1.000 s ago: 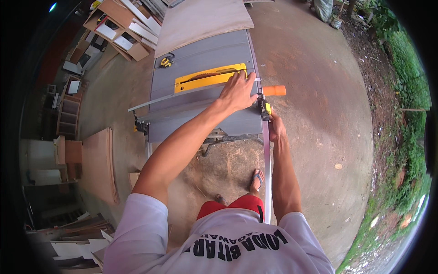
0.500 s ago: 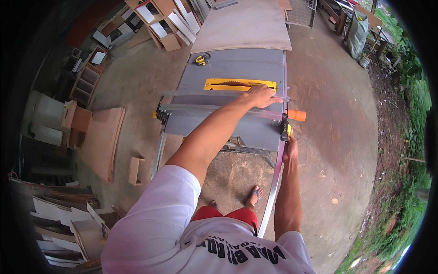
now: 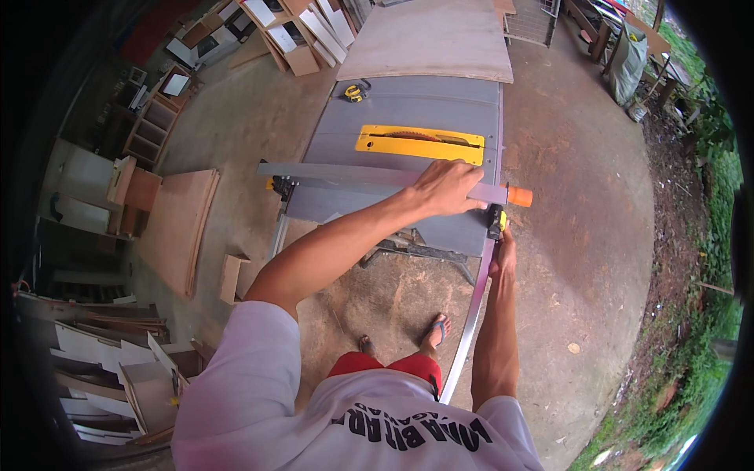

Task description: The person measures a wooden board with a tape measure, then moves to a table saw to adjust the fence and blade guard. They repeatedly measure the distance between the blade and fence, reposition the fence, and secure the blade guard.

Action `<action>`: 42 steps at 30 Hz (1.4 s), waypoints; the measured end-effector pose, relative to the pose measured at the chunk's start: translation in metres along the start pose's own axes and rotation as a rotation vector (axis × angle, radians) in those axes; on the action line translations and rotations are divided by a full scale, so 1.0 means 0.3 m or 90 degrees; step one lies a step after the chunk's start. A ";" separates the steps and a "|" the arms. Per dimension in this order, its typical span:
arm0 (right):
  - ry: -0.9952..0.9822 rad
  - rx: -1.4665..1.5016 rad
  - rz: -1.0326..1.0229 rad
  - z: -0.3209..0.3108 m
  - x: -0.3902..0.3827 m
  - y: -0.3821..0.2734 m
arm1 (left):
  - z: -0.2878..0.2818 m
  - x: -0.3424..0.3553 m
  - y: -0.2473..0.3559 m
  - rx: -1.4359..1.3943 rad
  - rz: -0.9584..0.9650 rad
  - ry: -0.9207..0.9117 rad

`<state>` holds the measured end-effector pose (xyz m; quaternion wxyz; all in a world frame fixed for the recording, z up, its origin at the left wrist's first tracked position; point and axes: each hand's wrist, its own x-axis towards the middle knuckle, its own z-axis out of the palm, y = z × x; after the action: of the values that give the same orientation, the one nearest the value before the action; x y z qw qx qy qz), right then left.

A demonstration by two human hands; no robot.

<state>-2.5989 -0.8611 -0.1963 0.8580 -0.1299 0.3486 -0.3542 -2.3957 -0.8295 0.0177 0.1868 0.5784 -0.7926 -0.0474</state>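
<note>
A grey table saw (image 3: 408, 110) with a yellow blade insert (image 3: 419, 144) stands in front of me. Across its front edge lies a long grey bar (image 3: 330, 174) with an orange end cap (image 3: 519, 196). My left hand (image 3: 446, 188) lies palm down on this bar, near its right end, fingers curled over it. At the table's front right corner my right hand (image 3: 503, 250) grips the top of a long thin metal strip (image 3: 467, 330) that slants down toward my legs. A small yellow and black part (image 3: 496, 222) sits just above that hand.
A yellow tape measure (image 3: 355, 93) lies at the table's far left. A large plywood sheet (image 3: 428, 39) rests behind the saw. Wooden boards (image 3: 177, 228) and a small box (image 3: 232, 275) are on the concrete floor at left. Grass borders the right.
The view has swung so the saw sits more central and farther off. Both hands stay on the bar and the strip.
</note>
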 end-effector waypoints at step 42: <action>0.490 -0.859 -0.243 -0.336 -1.379 0.790 | 0.103 -2.476 0.000 -0.670 -0.817 0.236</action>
<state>-2.7553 -0.4003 -0.1711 0.3387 -0.5469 0.7309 -0.2277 -2.2126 -0.1397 -0.1902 0.4952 0.7520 -0.1426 -0.4110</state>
